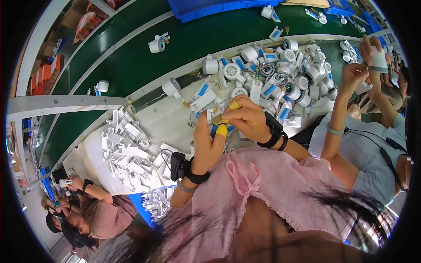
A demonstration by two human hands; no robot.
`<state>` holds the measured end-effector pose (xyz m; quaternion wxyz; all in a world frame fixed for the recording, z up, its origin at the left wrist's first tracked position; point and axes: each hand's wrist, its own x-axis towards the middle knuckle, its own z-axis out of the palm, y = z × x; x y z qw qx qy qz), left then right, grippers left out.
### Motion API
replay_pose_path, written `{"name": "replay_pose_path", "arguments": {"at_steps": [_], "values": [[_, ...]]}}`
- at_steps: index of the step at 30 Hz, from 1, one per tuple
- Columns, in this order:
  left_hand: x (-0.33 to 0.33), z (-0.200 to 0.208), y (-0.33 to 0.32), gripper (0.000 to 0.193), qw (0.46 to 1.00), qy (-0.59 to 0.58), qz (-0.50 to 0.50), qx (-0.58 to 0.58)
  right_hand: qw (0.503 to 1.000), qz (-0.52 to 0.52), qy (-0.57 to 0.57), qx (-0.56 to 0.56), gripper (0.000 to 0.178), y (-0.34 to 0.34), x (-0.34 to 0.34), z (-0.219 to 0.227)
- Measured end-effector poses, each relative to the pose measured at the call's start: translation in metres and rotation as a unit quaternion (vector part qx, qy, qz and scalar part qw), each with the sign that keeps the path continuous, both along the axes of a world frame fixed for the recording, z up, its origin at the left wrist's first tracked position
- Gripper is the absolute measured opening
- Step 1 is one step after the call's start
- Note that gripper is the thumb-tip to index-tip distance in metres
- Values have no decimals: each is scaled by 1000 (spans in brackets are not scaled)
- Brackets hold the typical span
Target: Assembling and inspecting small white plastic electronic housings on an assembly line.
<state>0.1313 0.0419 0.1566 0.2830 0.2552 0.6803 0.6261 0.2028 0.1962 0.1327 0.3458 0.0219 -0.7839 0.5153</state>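
My left hand (208,141), with a yellow cover on its thumb, is closed around a white plastic part with a bit of blue showing below it. My right hand (249,117) pinches a small flat brownish-gold piece (216,119) against that part, yellow covers on its fingertips. The two hands meet over the table's near side, and the fingers hide most of the part. Just beyond them lies a white housing with a blue cell (203,90). White round-headed units (231,71) are heaped beyond my right hand.
A pile of white plastic brackets (131,149) lies left of my hands, near a blue bin (139,202). A green conveyor belt (131,61) runs along the far side, carrying a few units, with a large blue crate (210,11) there. Co-workers sit at right and lower left.
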Motion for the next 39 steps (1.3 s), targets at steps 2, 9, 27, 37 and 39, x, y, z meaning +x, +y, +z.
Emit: {"name": "replay_pose_path", "arguments": {"at_steps": [2, 9, 27, 37, 39], "values": [[0, 3, 1, 43, 1000, -18, -9, 7, 1000, 6, 0, -2, 28, 1, 1, -2], [1, -1, -1, 44, 1000, -24, -14, -6, 999, 25, -8, -20, 28, 1, 1, -1], [5, -10, -2, 34, 998, -58, -7, 31, 1000, 5, -4, 28, 28, 2, 0, 1], [4, -10, 1, 26, 999, -4, 15, 28, 999, -9, -8, 39, 27, -2, -2, -1], [1, -15, 2, 24, 1000, 0, 20, 24, 998, -17, -14, 54, 26, -2, -3, -3]]}}
